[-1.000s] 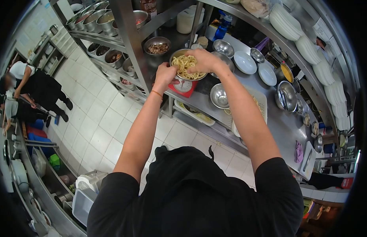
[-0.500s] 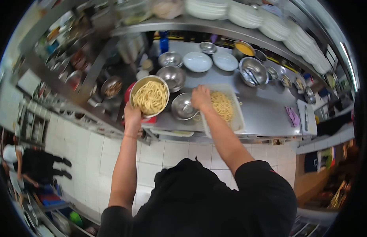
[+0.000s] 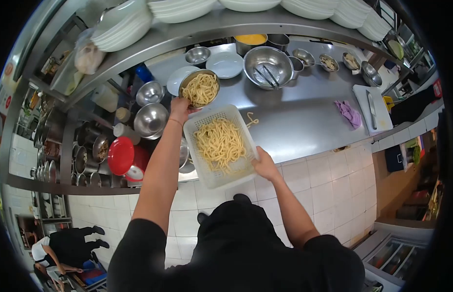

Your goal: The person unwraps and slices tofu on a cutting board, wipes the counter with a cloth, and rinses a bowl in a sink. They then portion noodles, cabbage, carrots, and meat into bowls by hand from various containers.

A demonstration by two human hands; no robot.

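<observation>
My left hand [image 3: 181,109] is closed on the near rim of a metal bowl [image 3: 181,91] heaped with thick yellow noodles [image 3: 201,88]. That bowl is held over the counter, partly covering a white plate [image 3: 175,80]. My right hand [image 3: 266,164] grips the right side of a white perforated plastic basket [image 3: 207,181], its fingers partly hidden by the basket's wall. More noodles [image 3: 220,143] lie loose inside the basket. A few strands [image 3: 253,119] are just outside its far right corner. Behind my left forearm, an empty metal bowl [image 3: 183,153] is partly hidden.
The steel counter [image 3: 304,121] holds metal bowls [image 3: 151,120], a large bowl with tongs [image 3: 269,68], a purple cloth [image 3: 349,114] and a white board [image 3: 370,107] with a knife [image 3: 371,111]. A red scale [image 3: 130,160] stands left. Stacked plates [image 3: 182,9] line the overhead shelf. A person [image 3: 66,248] stands lower left.
My right hand has moved from above the small metal bowl to the basket's right side. The basket has shifted left, toward the counter's front edge. The noodle bowl is now beyond the basket.
</observation>
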